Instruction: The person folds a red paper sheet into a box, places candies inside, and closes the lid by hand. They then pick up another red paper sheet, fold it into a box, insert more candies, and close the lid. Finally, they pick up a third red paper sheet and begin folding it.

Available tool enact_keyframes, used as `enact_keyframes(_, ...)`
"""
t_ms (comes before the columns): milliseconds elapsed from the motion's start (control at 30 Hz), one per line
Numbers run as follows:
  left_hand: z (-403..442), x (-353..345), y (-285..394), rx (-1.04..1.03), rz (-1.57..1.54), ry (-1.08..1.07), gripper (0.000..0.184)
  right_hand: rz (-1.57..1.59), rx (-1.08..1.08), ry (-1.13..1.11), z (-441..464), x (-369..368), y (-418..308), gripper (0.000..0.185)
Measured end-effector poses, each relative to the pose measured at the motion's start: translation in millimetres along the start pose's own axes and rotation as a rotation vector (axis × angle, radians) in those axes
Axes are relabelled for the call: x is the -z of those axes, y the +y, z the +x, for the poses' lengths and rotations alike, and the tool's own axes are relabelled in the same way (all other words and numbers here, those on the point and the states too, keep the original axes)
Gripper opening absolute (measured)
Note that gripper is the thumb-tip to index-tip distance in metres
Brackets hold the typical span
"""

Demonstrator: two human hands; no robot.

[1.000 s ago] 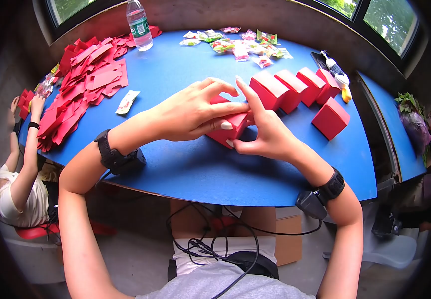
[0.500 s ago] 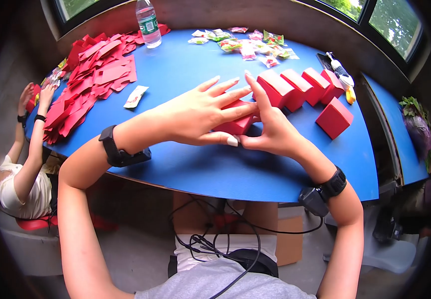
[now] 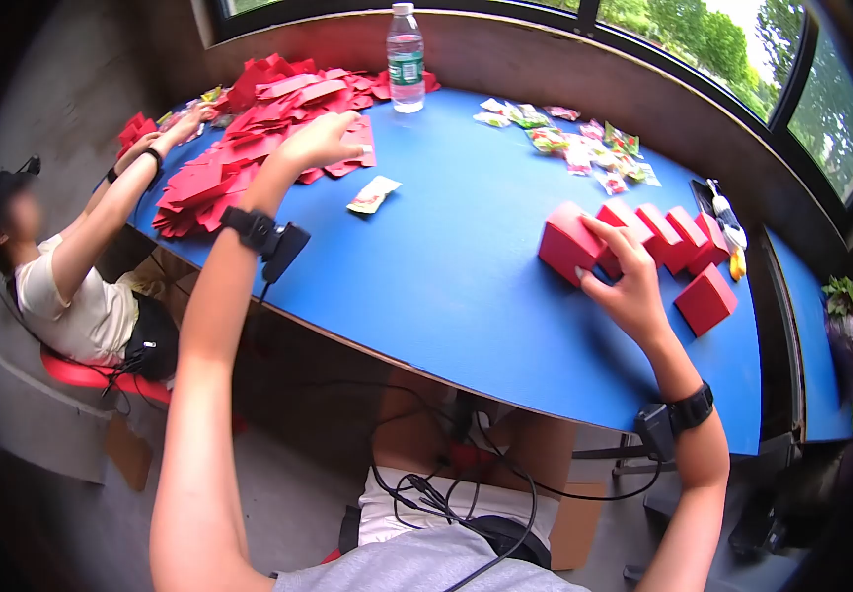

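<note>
My right hand (image 3: 629, 281) grips a folded red box (image 3: 566, 242) with thumb and fingers, at the near end of a row of similar red boxes (image 3: 663, 235). One more red box (image 3: 706, 300) sits apart, nearer the table's right edge. My left hand (image 3: 323, 143) reaches out over a heap of flat red cartons (image 3: 214, 178) on the left. Its fingers are stretched and the thumb is apart from them; whether it touches a carton I cannot tell. A small white-and-green packet (image 3: 374, 194) lies just right of the heap.
A water bottle (image 3: 407, 61) stands by the heap on the blue table (image 3: 446, 266). Wrapped candies (image 3: 584, 148) are scattered at the back. A white-and-yellow object (image 3: 732, 237) lies at the right edge. Another person (image 3: 81, 286) sits at left, hands beyond the heap.
Both hands were together around a red box at the middle. My right hand has brought the box to the row; my left hand has moved to the carton heap. The view has shifted.
</note>
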State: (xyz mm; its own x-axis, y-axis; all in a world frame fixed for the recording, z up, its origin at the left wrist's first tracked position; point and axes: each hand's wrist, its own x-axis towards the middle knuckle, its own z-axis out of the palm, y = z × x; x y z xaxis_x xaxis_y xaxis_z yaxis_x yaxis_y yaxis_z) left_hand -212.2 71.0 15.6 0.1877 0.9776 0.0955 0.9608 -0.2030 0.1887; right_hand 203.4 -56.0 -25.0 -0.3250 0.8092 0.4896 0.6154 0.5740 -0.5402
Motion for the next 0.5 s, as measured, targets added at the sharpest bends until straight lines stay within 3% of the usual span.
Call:
enact_keyframes(67,11,-5,-30,0.069,-0.079,0.106,0.081,-0.064,0.009,0.051,-1,-2,2,0.055)
enact_keyframes(100,25,-22,-52,0.089,-0.099,0.230,0.095,-0.150,0.013,0.084,0,-2,4,0.053)
enact_keyframes(167,41,-43,-61,0.403,-0.128,0.359,0.108,-0.192,-0.011,0.124,1,-1,5,0.050)
enact_keyframes(200,42,-52,-63,0.446,-0.174,0.402,0.121,-0.222,-0.027,0.127,1,-1,5,0.049)
enact_keyframes(233,45,-58,-67,0.502,-0.178,0.283,0.133,-0.227,-0.026,0.130,1,-1,6,0.049)
enact_keyframes(333,42,-68,-63,0.532,-0.090,0.104,0.134,-0.325,0.006,0.154,1,-1,12,0.052)
enact_keyframes(500,42,-72,-81,0.480,-0.168,0.165,0.130,-0.436,-0.020,0.190,2,-1,14,0.053)
